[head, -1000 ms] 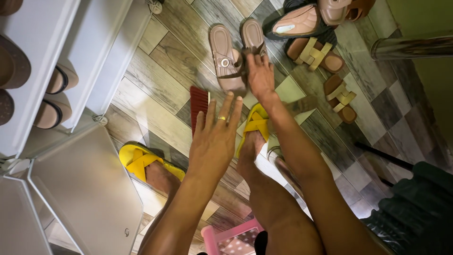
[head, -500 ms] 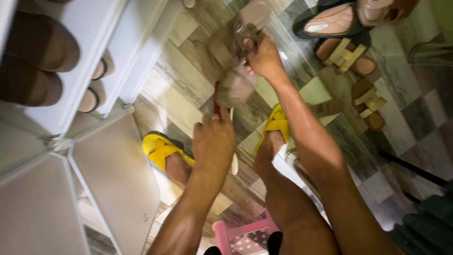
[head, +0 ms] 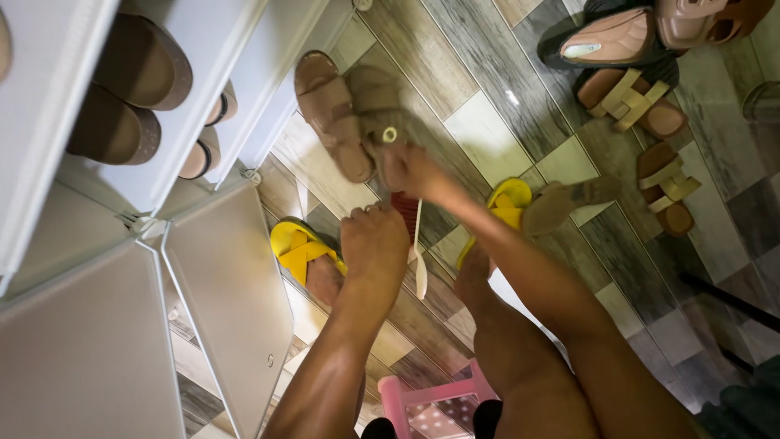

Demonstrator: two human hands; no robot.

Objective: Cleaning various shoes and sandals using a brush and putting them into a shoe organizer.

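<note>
The right hand point(head: 409, 169) was clamped on a pair of tan sandals point(head: 348, 122) held above the tiled floor point(head: 496, 122) beside the white shoe cabinet point(head: 162, 97), while the left hand point(head: 374, 244), fingers curled and empty, hung near a yellow slipper point(head: 302, 252).

I see a pair of tan sandals point(head: 349, 122) | flat, open-toed, wide strap with a round metal buckle | lifted off the wood-pattern floor point(head: 479, 65), held side by side, soles partly toward me | pinched at the heel end in the right hand point(head: 410, 169) | just beside the white shoe rack point(head: 187, 97)
</note>
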